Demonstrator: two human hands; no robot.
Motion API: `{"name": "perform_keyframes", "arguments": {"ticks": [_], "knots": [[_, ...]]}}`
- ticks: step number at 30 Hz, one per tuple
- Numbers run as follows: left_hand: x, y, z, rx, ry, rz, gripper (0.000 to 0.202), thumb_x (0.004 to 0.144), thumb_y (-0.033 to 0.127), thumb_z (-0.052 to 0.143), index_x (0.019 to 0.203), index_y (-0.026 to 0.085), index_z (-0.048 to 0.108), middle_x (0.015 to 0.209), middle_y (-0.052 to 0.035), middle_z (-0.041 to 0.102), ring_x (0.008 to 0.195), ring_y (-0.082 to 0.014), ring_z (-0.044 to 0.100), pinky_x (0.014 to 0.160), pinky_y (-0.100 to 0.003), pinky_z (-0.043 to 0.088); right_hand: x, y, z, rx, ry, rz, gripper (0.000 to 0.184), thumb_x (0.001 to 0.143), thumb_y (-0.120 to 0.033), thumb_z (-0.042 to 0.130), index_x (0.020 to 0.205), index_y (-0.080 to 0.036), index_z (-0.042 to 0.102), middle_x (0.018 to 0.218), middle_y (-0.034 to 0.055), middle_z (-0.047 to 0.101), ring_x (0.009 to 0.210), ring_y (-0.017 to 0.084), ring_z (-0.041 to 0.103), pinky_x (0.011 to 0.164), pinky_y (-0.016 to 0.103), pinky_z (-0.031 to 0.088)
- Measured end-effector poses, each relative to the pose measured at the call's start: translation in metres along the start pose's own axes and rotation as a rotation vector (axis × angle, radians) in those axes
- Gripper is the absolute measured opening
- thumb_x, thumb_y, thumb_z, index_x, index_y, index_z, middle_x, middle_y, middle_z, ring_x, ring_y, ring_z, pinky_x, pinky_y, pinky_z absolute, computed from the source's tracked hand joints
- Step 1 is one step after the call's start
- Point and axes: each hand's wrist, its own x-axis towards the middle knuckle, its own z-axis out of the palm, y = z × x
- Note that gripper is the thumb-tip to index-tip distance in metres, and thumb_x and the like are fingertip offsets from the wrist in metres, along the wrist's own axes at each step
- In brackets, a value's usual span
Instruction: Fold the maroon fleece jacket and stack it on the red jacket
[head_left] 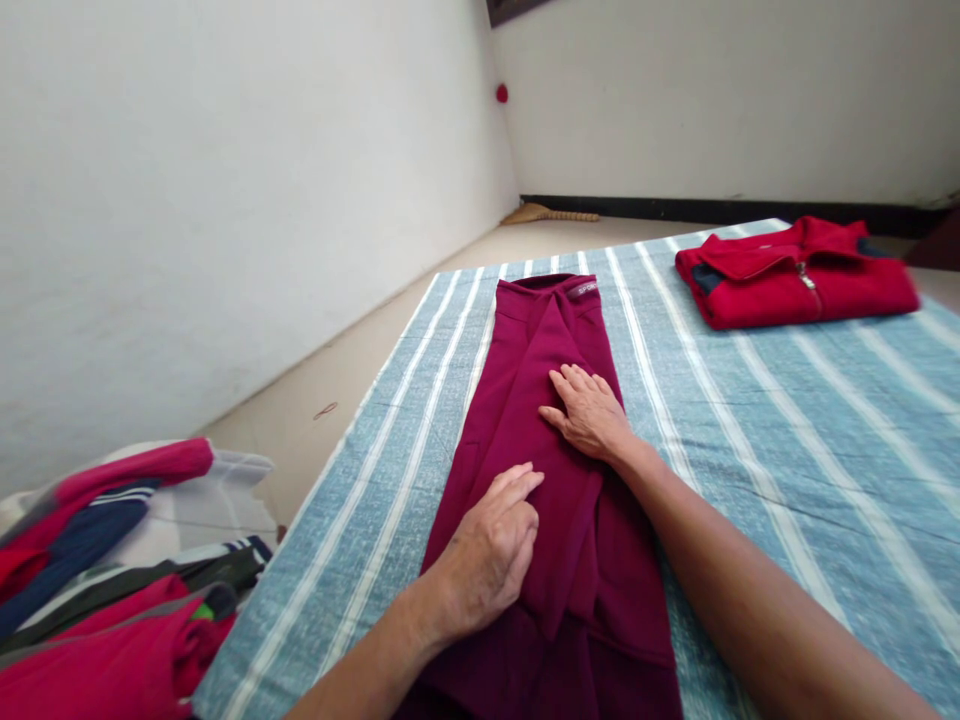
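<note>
A maroon garment (525,420) lies lengthwise on the striped bed cover, folded into a long narrow shape. Its far end has a band with a white-lettered tag (583,290), and one flap of cloth slants across its middle. My right hand (589,412) rests flat on the right side of this flap, fingers spread. Nearer to me, my left hand (491,545) is on the garment's left part, with some fingers stretched forward and others bent. Neither hand shows cloth gripped in it. The garment's near end runs out of view at the bottom.
A folded red zip-up jacket (795,275) lies at the far right of the blue striped cover (397,400). Several clothes (127,590) are heaped at the lower left beside the bed. A broom (551,214) lies on the floor by the far wall. A white wall (247,180) stands left.
</note>
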Motion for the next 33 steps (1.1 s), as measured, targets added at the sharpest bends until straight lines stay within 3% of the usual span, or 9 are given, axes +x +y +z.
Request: {"name": "perform_keyframes", "arguments": {"ticks": [5, 23, 28, 33], "knots": [[-0.002, -0.002, -0.002, -0.056, 0.026, -0.006, 0.016, 0.085, 0.008, 0.042, 0.083, 0.015, 0.057, 0.128, -0.0163, 0.056, 0.129, -0.0245, 0.041, 0.106, -0.044, 0.04, 0.0, 0.0, -0.001, -0.004, -0.003, 0.001, 0.063, 0.092, -0.052, 0.034, 0.142, -0.013, 0.033, 0.148, 0.0128, 0.031, 0.137, 0.026, 0.024, 0.11, 0.043, 0.017], [0.006, 0.004, 0.002, 0.012, -0.14, 0.088, 0.018, 0.079, 0.004, 0.045, 0.08, 0.011, 0.062, 0.129, -0.0197, 0.054, 0.131, -0.0299, 0.037, 0.11, -0.044, 0.035, -0.001, 0.0, -0.001, 0.003, 0.035, -0.01, 0.062, 0.092, -0.05, 0.037, 0.141, -0.012, 0.035, 0.147, 0.0134, 0.033, 0.136, 0.027, 0.026, 0.109, 0.044, 0.02], [0.005, 0.0, 0.002, -0.001, -0.074, 0.107, 0.018, 0.08, 0.004, 0.043, 0.083, 0.009, 0.059, 0.128, -0.0225, 0.053, 0.13, -0.0292, 0.04, 0.11, -0.045, 0.035, -0.002, 0.0, -0.001, 0.004, 0.033, -0.013, 0.062, 0.092, -0.05, 0.037, 0.141, -0.012, 0.035, 0.146, 0.0137, 0.033, 0.136, 0.027, 0.026, 0.109, 0.044, 0.02], [0.003, -0.007, 0.0, -0.059, 0.036, 0.038, 0.016, 0.083, 0.005, 0.042, 0.082, 0.012, 0.057, 0.125, -0.0194, 0.057, 0.128, -0.0264, 0.043, 0.107, -0.044, 0.039, -0.001, 0.0, -0.001, 0.005, 0.026, -0.009, 0.062, 0.092, -0.051, 0.037, 0.141, -0.012, 0.034, 0.147, 0.0135, 0.033, 0.136, 0.027, 0.026, 0.109, 0.044, 0.019]]}}
